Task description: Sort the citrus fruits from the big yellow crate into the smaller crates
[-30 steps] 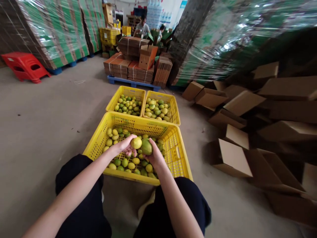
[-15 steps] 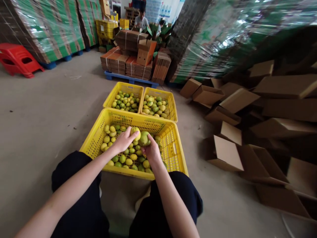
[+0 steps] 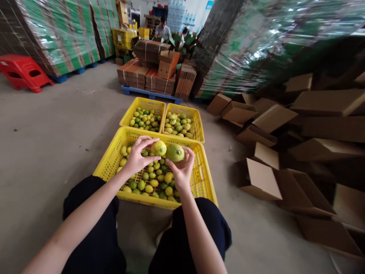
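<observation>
Between thumb and fingers, my left hand grips a yellow lemon, one end turned up toward me. Just to its right, my right hand is closed on a larger green lemon, its stem end showing. The two fruits are side by side, close together, above a large yellow plastic crate between my knees. Loose yellow and green lemons lie across that crate's floor, some of them hidden by my hands and forearms.
Two smaller yellow crates of lemons stand against the large one's far side. Beyond them, flattened cartons lie on a blue pallet. Open cardboard boxes are heaped at right, a red stool at far left. People are in the back.
Both hands have lifted the two lemons slightly and turned them so their ends face up toward me. The green lemon has shifted a little to the right.
</observation>
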Demonstrator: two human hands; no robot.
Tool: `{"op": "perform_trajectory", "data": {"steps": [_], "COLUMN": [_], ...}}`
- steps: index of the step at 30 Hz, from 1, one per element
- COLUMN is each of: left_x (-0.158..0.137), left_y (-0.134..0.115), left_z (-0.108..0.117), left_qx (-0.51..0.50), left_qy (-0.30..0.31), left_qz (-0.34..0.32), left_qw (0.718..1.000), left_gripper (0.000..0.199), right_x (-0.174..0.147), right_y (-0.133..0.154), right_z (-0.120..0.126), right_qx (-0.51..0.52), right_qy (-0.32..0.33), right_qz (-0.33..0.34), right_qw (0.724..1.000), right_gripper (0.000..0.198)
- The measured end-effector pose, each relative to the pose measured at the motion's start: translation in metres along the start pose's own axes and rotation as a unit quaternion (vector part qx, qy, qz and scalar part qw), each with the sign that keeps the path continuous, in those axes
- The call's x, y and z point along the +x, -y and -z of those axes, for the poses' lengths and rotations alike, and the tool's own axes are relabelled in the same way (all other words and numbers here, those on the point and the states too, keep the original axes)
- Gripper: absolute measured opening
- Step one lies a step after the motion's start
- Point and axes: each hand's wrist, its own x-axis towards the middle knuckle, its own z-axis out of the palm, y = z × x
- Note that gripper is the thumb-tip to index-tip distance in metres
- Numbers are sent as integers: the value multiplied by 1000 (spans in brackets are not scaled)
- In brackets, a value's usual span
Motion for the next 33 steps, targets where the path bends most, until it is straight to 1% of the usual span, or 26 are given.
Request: {"op": "perform_trajectory", "data": {"steps": [2,4,8,11,13,14,16,18,22,23,25,29,31,33], "left_x": [1,3,8,10,8,6,1,-3,-3,-1,2,6,7,6], "left_y": [2,5,11,18,23,25,28,29,27,27,24,20,17,15], "left_z": [0,1,5,1,-6,-11,-21,-28,-27,-25,-23,-22,-22,-21], "left_qx": [-33,-86,-185,-246,-255,-250,-239,-235,-246,-258,-287,-330,-352,-378], "left_qy": [7,17,-2,2,7,6,-2,-20,-69,-74,-73,-92,-89,-73], "left_qz": [34,79,154,233,288,304,310,306,314,322,355,411,422,419], "left_qw": [999,993,971,941,923,919,920,922,914,908,887,845,831,823], "left_gripper": [61,59,51,48,45,45,44,41,28,25,22,22,23,24], "right_x": [2,3,5,7,6,4,1,-3,-2,0,5,9,7,5], "right_y": [1,3,3,-3,-9,-11,-14,-15,-13,-11,-8,-5,-5,-6], "right_z": [2,5,10,10,7,4,-3,-9,-13,-12,-6,4,4,1], "right_qx": [9,18,53,111,135,138,130,125,164,181,222,299,323,336], "right_qy": [8,20,28,13,4,3,0,-1,2,4,10,49,37,0], "right_qz": [-17,-38,-93,-179,-243,-267,-298,-316,-317,-316,-328,-404,-420,-419], "right_qw": [1000,999,994,977,961,954,946,941,934,931,918,863,848,843], "right_gripper": [61,61,58,46,43,45,47,43,35,35,35,35,32,25]}}
